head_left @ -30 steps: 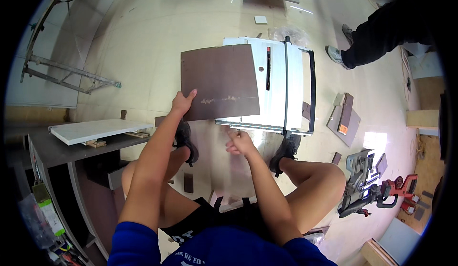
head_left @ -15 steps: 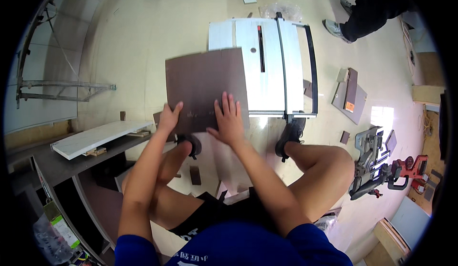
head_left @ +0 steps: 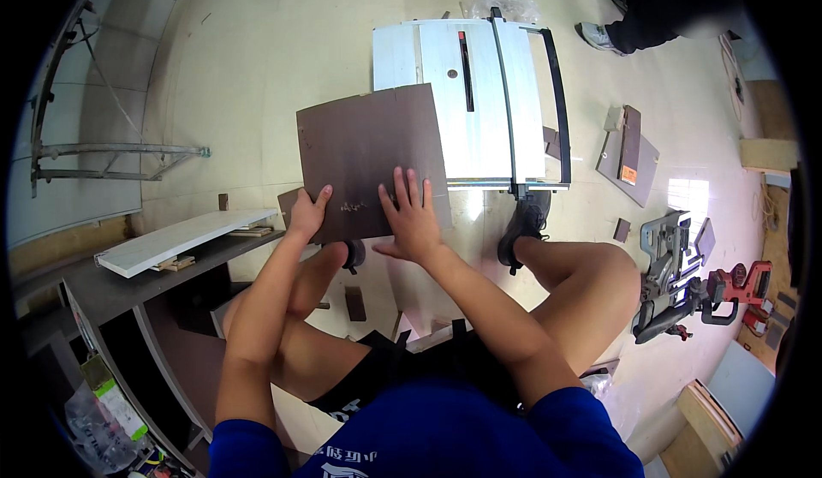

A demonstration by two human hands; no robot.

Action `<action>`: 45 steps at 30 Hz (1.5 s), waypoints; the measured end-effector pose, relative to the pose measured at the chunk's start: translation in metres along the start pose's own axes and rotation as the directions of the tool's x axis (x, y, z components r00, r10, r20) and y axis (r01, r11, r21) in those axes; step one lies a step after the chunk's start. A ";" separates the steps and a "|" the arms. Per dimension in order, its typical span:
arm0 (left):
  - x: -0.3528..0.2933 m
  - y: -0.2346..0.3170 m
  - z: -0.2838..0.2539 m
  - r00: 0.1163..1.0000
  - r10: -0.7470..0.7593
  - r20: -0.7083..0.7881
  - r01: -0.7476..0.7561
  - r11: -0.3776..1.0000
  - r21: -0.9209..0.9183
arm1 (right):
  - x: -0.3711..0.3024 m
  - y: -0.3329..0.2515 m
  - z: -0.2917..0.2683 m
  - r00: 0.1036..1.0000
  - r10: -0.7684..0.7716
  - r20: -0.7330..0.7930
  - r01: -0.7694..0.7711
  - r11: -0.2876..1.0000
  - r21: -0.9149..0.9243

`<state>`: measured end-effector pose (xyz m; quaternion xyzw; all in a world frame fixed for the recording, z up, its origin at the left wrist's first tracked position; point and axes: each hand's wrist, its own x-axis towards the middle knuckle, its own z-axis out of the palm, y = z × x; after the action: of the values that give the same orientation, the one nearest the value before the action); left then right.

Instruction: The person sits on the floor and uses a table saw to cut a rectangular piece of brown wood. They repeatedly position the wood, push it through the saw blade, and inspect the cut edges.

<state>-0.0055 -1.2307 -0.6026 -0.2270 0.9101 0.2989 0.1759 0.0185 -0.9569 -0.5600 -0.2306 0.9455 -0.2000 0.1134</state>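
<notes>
A flat, nearly square brown board [head_left: 368,131] lies in front of me, its far right part over the left side of a table saw [head_left: 485,148]. My left hand [head_left: 306,214] grips the board's near left edge, thumb on top and the other fingers hidden beneath. On the board's near right part my right hand [head_left: 414,221] lies flat with fingers spread, its thumb out past the near edge. Pale scuff marks show on the board between the hands. The saw's dark blade slot [head_left: 467,71] is right of the board, with a long fence rail [head_left: 505,92] beyond it.
A white panel [head_left: 184,240] rests on small blocks on a dark cabinet [head_left: 111,285] at left. Offcuts [head_left: 629,148] and a red and grey power saw [head_left: 702,298] are at right. Another person's shoe [head_left: 597,38] shows at far right. A metal frame [head_left: 128,149] stands far left.
The board has come slightly nearer to me relative to the table saw. My right hand's fingers have shifted a little on it. The left hand keeps its grip.
</notes>
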 end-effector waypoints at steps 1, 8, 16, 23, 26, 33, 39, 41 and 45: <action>0.004 0.003 0.000 1.000 -0.007 -0.004 0.007 1.000 0.009 | -0.001 0.000 -0.004 0.998 -0.032 0.045 0.034 0.998 -0.044; 0.069 0.053 0.009 0.997 0.018 -0.077 -0.017 1.000 0.017 | 0.068 0.063 -0.019 0.994 -0.108 -0.010 0.106 0.985 -0.137; 0.121 0.081 -0.004 0.994 0.058 -0.094 -0.055 0.998 0.035 | 0.120 0.084 -0.028 0.995 -0.083 0.056 0.090 0.986 -0.138; 0.092 0.048 -0.007 0.989 0.145 -0.017 -0.145 0.989 0.001 | 0.087 0.070 -0.025 0.972 -0.130 0.197 0.163 0.973 -0.162; 0.062 0.026 -0.007 0.990 0.142 -0.009 -0.142 0.990 0.014 | 0.051 0.055 -0.019 0.960 -0.185 0.212 0.209 0.973 -0.096; 0.072 0.044 -0.004 0.991 0.119 -0.066 -0.117 0.992 0.039 | 0.063 0.067 -0.018 0.968 -0.195 0.159 0.218 0.964 -0.150; 0.124 0.072 -0.004 0.984 0.134 -0.120 -0.129 0.990 0.048 | 0.112 0.098 -0.028 0.973 -0.196 0.120 0.218 0.954 -0.206; 0.145 0.081 -0.008 0.981 0.144 -0.133 -0.136 0.988 0.069 | 0.132 0.106 -0.030 0.976 -0.196 0.095 0.213 0.948 -0.235; 0.172 0.091 -0.019 0.993 0.099 -0.062 -0.099 0.995 0.004 | 0.152 0.109 -0.033 0.982 -0.173 0.075 0.187 0.946 -0.265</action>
<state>-0.2000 -1.2305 -0.6240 -0.1908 0.9253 0.2997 0.1324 -0.1665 -0.9305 -0.5965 -0.3344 0.9357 -0.0726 0.0861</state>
